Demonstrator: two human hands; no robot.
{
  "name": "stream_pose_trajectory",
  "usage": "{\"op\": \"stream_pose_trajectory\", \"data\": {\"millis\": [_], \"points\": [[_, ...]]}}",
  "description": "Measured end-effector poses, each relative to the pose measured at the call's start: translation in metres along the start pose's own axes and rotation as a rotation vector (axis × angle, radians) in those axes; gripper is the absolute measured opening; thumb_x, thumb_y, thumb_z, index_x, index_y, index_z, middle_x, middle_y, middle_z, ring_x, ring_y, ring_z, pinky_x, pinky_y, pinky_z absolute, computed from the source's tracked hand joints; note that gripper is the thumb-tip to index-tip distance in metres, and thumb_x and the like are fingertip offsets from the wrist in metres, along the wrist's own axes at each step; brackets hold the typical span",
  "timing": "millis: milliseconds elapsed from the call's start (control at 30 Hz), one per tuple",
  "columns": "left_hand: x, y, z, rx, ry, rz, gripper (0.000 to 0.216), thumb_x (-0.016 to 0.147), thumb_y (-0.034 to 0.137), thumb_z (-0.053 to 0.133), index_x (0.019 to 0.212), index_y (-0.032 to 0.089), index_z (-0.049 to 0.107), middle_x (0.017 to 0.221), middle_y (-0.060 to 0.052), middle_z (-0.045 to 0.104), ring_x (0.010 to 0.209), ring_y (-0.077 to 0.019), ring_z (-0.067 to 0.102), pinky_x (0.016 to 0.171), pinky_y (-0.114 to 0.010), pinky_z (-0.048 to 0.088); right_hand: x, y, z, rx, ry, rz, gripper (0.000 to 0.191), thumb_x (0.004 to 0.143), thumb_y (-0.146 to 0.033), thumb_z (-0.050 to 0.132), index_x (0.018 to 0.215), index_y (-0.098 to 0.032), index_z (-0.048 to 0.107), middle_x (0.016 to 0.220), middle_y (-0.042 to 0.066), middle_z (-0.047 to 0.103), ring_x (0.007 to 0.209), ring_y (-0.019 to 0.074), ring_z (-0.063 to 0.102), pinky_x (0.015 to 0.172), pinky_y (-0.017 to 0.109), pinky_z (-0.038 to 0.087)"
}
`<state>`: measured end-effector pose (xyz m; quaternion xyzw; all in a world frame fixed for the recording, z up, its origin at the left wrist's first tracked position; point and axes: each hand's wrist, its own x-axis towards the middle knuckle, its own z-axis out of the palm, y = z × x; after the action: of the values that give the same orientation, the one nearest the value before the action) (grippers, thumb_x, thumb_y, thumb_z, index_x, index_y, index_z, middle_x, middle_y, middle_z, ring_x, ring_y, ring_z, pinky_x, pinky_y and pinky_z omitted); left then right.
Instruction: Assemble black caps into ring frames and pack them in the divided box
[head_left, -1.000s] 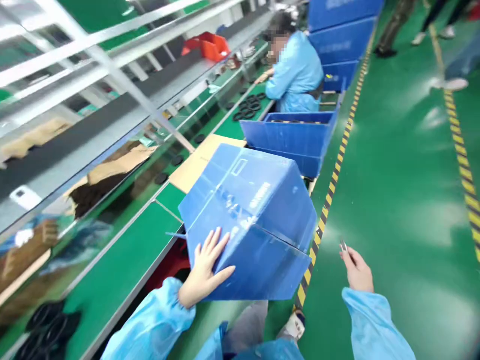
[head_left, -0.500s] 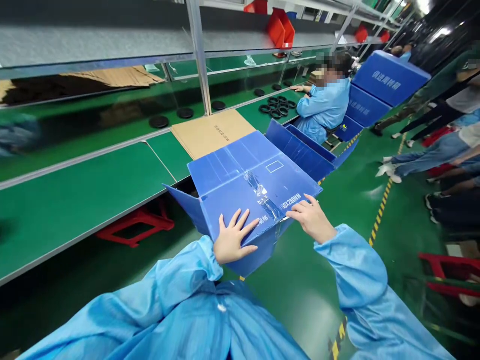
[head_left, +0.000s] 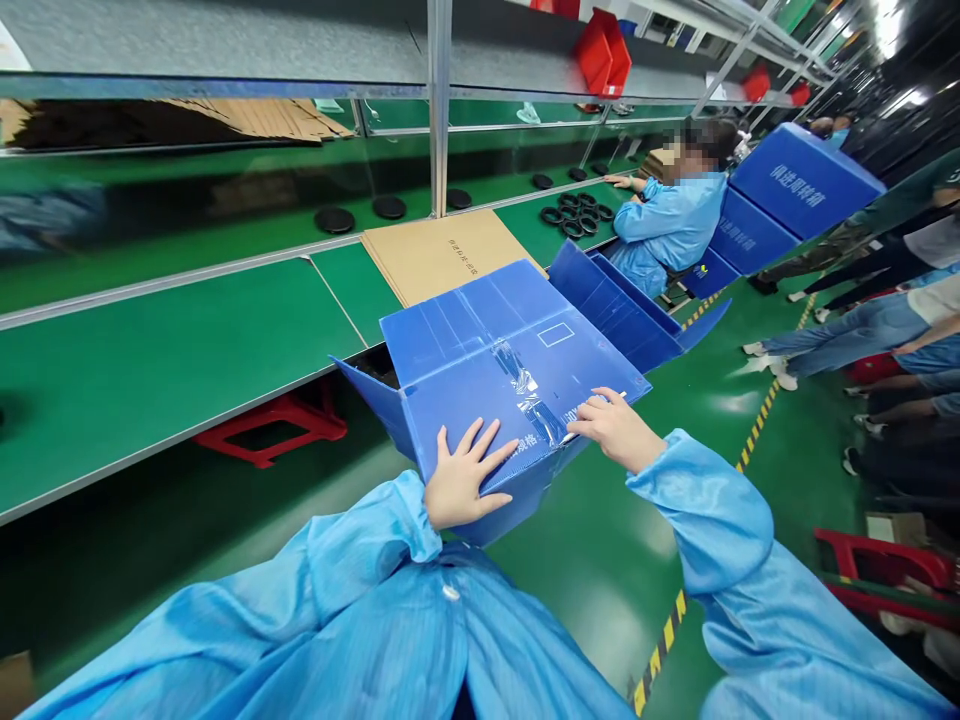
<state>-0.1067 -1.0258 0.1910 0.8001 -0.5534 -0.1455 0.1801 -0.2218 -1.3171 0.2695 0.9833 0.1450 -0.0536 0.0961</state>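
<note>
A blue corrugated plastic box (head_left: 450, 345) lies in front of me with printed lettering and a side flap sticking out at its left. Crinkled clear tape (head_left: 523, 385) crosses its upper face. My left hand (head_left: 466, 480) rests flat on the near left part of that face, fingers spread and holding nothing. At the near edge, right of the tape's end, my right hand (head_left: 619, 430) has its fingers curled and pinched together, touching the box. What they grip, if anything, is hidden.
A green workbench (head_left: 187, 350) runs along the left, bearing flat brown cardboard (head_left: 442, 250) and black rings (head_left: 577, 215). Beyond my box sits another open blue box (head_left: 622, 310). A co-worker (head_left: 667, 230) sits near stacked blue boxes (head_left: 802, 185). Red stools (head_left: 274, 430) stand below.
My right hand has shifted slightly left along the near edge, its fingers more curled. My left hand stays spread on the box. The view has turned slightly.
</note>
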Motion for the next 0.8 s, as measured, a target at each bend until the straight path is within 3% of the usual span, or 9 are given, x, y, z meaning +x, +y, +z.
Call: {"op": "stream_pose_trajectory", "data": {"millis": [500, 667, 800], "points": [[-0.017, -0.005, -0.006, -0.087, -0.019, 0.008, 0.088, 0.082, 0.084, 0.044, 0.154, 0.038, 0.025, 0.165, -0.011, 0.016, 0.15, -0.0443, 0.012, 0.105, -0.084, -0.002, 0.017, 0.003, -0.022, -0.094, -0.12, -0.064, 0.027, 0.09, 0.001, 0.055, 0.092, -0.02, 0.072, 0.083, 0.007, 0.058, 0.084, 0.0227, 0.051, 0.083, 0.036, 0.032], [-0.025, -0.016, -0.007, -0.099, 0.008, 0.0, 0.085, 0.083, 0.082, 0.045, 0.154, 0.038, 0.026, 0.165, -0.01, 0.017, 0.15, -0.0437, 0.013, 0.105, -0.084, -0.003, 0.002, 0.024, -0.026, -0.096, -0.148, 0.0, 0.023, 0.085, 0.0, 0.061, 0.072, -0.018, 0.069, 0.078, 0.008, 0.059, 0.084, 0.0246, 0.053, 0.082, 0.037, 0.036], [-0.029, -0.029, -0.014, -0.15, 0.028, -0.024, 0.079, 0.086, 0.08, 0.043, 0.152, 0.038, 0.03, 0.165, -0.011, 0.019, 0.15, -0.0436, 0.015, 0.105, -0.084, -0.002, -0.01, 0.047, -0.043, -0.06, -0.075, 0.069, 0.027, 0.087, -0.002, 0.056, 0.092, -0.022, 0.073, 0.082, 0.006, 0.063, 0.081, 0.0236, 0.057, 0.072, 0.035, 0.041]]}}
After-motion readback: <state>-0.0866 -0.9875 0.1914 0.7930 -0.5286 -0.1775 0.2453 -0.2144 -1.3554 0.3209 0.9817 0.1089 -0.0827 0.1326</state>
